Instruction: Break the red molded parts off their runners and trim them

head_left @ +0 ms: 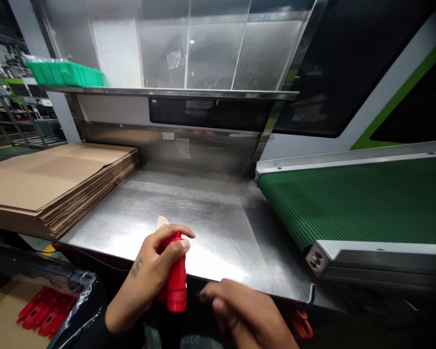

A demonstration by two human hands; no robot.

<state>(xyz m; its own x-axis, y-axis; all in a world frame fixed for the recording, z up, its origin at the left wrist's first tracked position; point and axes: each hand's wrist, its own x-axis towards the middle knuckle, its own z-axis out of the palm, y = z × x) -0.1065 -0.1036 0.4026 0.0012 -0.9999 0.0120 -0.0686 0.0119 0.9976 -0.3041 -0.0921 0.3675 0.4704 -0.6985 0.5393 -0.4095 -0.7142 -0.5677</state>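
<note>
red plastic part [177,288] right here in the left hand [148,261], and it's held close to the body, upright in view, just off the near edge of the steel table [218,203]! the thumb presses along its upper end, the index finger arches over the top, and the remaining fingers are mostly hidden behind. a pale, beige scrap [162,222] peeks out past the knuckles; what it's attached to, we cannot tell.

over to the right hand [243,310], low in view and blurred, fingers curled, near the red part but apart from it. whether those fingertips pinch anything, we cannot tell from here.

out across the field, a thick stack of brown cardboard sheets [54,174] sits on the left side of the table, while a green ribbed conveyor belt [363,198] runs along the right. up on the metal shelf [189,92], a teal bin [67,74] stands at the left end with clear plastic showing over its rim. down in the lower left corner, more red parts [47,311] lie side by side on brown cardboard, beside crumpled clear plastic [83,295]. and an orange-red looped handle [303,324] shows below the table's near edge, over on the right!
</note>
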